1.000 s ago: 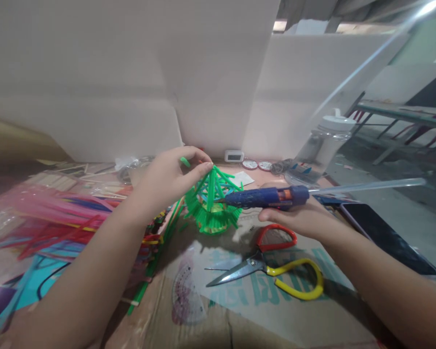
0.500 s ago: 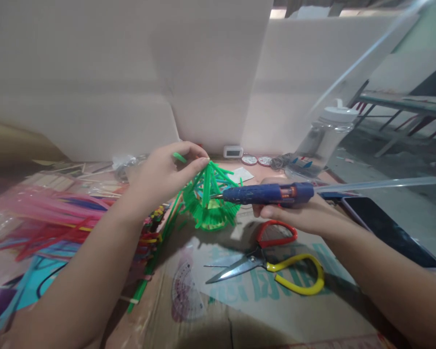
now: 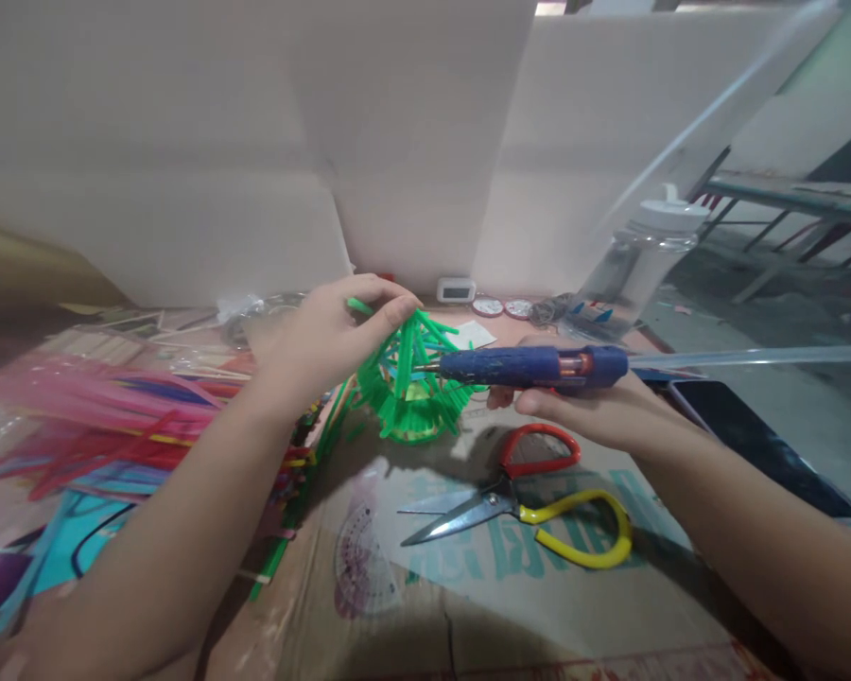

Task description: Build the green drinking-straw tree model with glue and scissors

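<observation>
A green structure of thin fuzzy sticks, wide at its base and narrowing to the top, stands on the cardboard. My left hand pinches its peak between thumb and fingers, and a short green stick end shows by the knuckles. My right hand is wrapped round a blue glue gun, with a long clear glue stick coming out of its back. The gun's metal tip points left, at or very near the structure's upright sticks; contact cannot be made out.
Open scissors with red and yellow handles and a protractor lie in front. Colourful fuzzy sticks cover the left. A phone and a water bottle are right; a small white timer stands behind.
The glue gun and my right hand have shifted slightly right in view. My left hand still holds the structure's top, which also appears a little further right.
</observation>
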Demonstrator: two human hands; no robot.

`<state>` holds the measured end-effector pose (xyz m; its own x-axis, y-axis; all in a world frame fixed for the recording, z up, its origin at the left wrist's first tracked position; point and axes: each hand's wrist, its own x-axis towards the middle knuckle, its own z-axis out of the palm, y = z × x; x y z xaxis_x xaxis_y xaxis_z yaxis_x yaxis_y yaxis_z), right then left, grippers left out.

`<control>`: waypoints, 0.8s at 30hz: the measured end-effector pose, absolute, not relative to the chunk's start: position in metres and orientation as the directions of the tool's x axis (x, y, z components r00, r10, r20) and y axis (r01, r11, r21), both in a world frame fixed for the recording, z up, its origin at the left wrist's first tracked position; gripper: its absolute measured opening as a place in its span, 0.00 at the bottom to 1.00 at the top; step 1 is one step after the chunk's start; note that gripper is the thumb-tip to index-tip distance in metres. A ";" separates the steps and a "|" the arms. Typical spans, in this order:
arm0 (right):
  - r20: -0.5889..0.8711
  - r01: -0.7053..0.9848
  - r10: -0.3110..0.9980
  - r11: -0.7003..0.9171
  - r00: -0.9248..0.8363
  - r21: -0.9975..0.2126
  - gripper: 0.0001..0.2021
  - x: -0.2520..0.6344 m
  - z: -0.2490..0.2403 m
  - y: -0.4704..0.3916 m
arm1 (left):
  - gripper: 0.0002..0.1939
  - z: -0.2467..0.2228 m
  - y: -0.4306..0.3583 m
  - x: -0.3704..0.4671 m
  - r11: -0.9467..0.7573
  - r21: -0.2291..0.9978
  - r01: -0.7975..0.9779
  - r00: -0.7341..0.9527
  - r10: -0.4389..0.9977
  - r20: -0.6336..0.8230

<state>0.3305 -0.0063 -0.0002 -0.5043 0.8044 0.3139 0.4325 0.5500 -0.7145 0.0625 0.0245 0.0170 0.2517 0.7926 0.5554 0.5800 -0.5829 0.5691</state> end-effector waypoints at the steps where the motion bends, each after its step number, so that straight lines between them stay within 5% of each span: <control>1: 0.326 0.412 0.796 0.558 -0.510 -0.720 0.16 0.332 0.001 -0.006 | 0.16 0.017 0.024 0.064 -0.584 0.573 0.575 0.250 0.792 0.557; 10: 0.345 0.276 0.735 0.579 -0.583 -0.767 0.18 0.338 0.018 -0.014 | 0.17 0.018 0.017 0.071 -0.632 0.547 0.549 0.272 0.754 0.598; 24: 0.304 0.456 0.788 0.573 -0.536 -0.681 0.18 0.338 0.000 0.001 | 0.15 0.015 0.024 0.068 -0.666 0.494 0.559 0.308 0.719 0.622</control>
<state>0.3382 0.0007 -0.0001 -0.5355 0.7880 0.3038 0.4561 0.5726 -0.6813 0.0677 0.0239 0.0146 0.3083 0.7194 0.6224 0.5587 -0.6664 0.4936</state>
